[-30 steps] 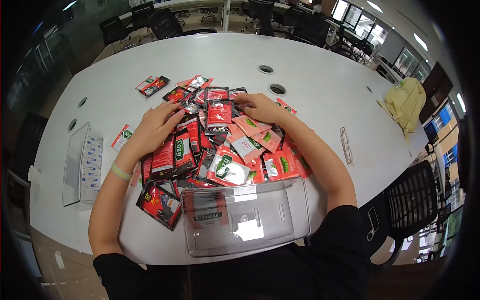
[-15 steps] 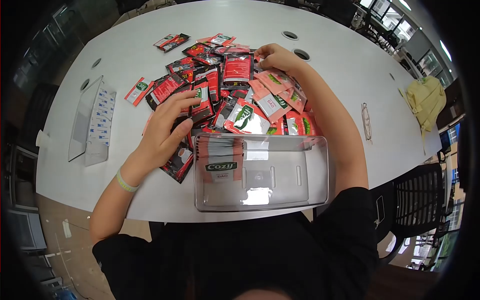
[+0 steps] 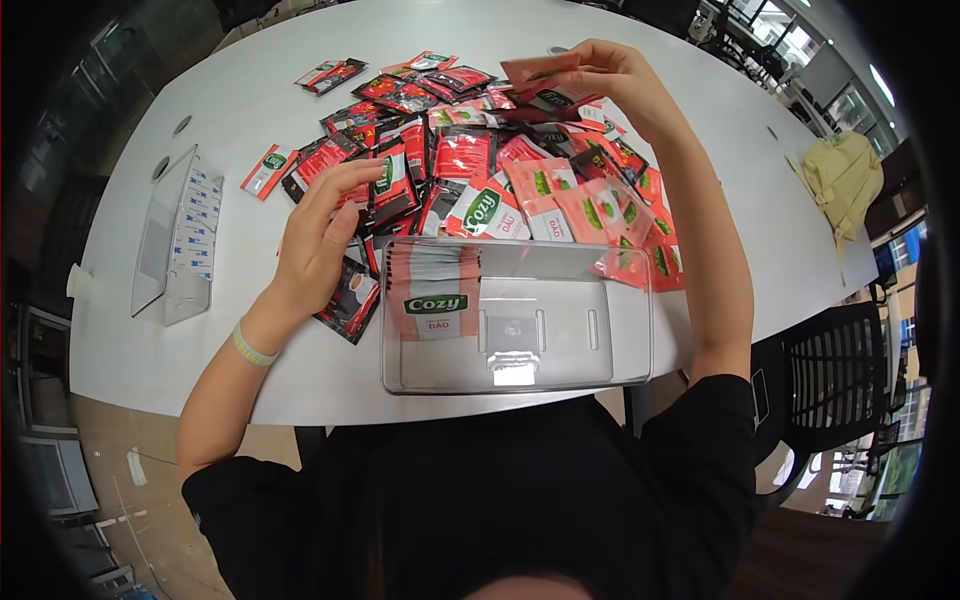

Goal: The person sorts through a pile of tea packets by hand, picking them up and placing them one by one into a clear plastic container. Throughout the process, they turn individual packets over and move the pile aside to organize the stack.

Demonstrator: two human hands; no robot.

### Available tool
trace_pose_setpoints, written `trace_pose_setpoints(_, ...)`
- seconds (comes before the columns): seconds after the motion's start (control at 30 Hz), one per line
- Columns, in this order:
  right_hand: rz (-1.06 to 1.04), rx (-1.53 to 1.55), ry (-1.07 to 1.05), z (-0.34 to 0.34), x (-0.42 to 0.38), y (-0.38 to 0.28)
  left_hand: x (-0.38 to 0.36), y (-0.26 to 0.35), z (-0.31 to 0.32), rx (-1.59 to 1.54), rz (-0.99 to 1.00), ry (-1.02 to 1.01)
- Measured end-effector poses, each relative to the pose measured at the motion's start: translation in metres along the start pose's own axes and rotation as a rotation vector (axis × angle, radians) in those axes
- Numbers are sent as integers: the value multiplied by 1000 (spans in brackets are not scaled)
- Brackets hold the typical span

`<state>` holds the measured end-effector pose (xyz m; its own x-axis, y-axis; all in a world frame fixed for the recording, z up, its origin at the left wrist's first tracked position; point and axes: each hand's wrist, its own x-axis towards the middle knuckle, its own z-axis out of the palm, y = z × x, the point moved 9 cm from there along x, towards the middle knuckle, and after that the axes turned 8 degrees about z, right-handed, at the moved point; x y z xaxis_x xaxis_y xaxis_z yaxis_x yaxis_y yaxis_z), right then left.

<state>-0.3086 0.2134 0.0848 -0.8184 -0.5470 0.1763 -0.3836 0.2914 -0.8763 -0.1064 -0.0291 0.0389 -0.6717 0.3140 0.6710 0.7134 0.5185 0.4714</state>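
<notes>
A heap of flat sachets (image 3: 466,155), black-and-red and peach-coloured, spreads over the white table. My right hand (image 3: 622,82) pinches peach Cozy sachets (image 3: 540,70) between thumb and fingers, lifted above the far right of the heap. On the left, my left hand (image 3: 318,235) is open, thumb apart, its fingertips at a black-and-red Cozy sachet (image 3: 392,180). Close to my body stands a clear plastic bin (image 3: 570,373). A row of upright peach Cozy sachets (image 3: 437,315) lines its left end.
Another clear plastic holder (image 3: 170,240) with blue-marked white strips stands at the left. One sachet (image 3: 268,172) lies apart near it. A yellow bag (image 3: 840,185) hangs at the table's right edge, by a black chair (image 3: 835,390). Round cable holes pierce the tabletop.
My right hand has risen and moved right, lifting peach sachets off the heap. Sachets on the heap's right side have shifted and spread. The left hand keeps nearly the same place.
</notes>
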Motion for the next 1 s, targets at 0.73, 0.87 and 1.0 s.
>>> trace_pose_setpoints(0.73,-176,-8,163,19,-80,-12,-7,29,21,-112,114,-126)
trace_pose_setpoints(0.87,-277,133,78,36,-105,-61,-12,37,36,-252,132,-219)
trace_pose_setpoints(1.0,-340,-185,-166,85,-158,-112,-12,47,37,-181,183,-227)
